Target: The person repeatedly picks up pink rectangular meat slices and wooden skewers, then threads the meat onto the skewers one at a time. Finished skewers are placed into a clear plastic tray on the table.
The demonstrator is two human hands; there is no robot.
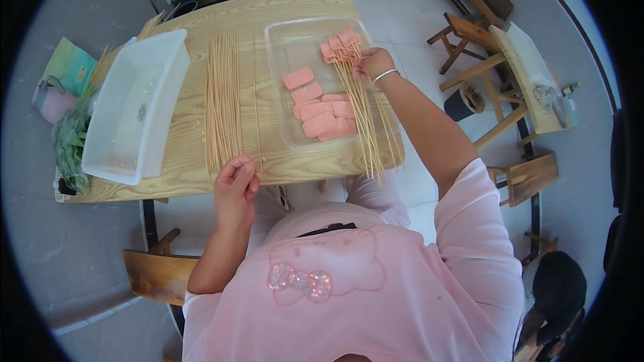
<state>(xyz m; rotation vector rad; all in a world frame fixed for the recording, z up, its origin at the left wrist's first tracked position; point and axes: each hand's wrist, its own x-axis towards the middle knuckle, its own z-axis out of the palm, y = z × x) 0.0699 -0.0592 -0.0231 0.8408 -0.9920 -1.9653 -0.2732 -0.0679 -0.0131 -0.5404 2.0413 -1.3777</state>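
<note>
My right hand (376,63) is at the far right of a clear plastic tray (282,125), its fingers closed at a bamboo skewer beside a pile of skewered pink slices (347,39). The skewers' bare ends (366,146) run towards me over the tray's near rim. Loose pink slices (318,109), which look like luncheon meat, lie overlapping in the tray. By the table's near edge is my left hand (236,178), thumb and fingers together at the near end of a single skewer (256,105); whether it grips it cannot be told. Left of that lies a row of bare skewers (223,103).
A white plastic bin (173,85) with small yellow scraps stands on the wooden table (312,2). Left of it are bagged green leaves (70,136) and a pink jug-like container (53,103). Wooden stools (465,30) and a black waste bin (457,104) stand on the right.
</note>
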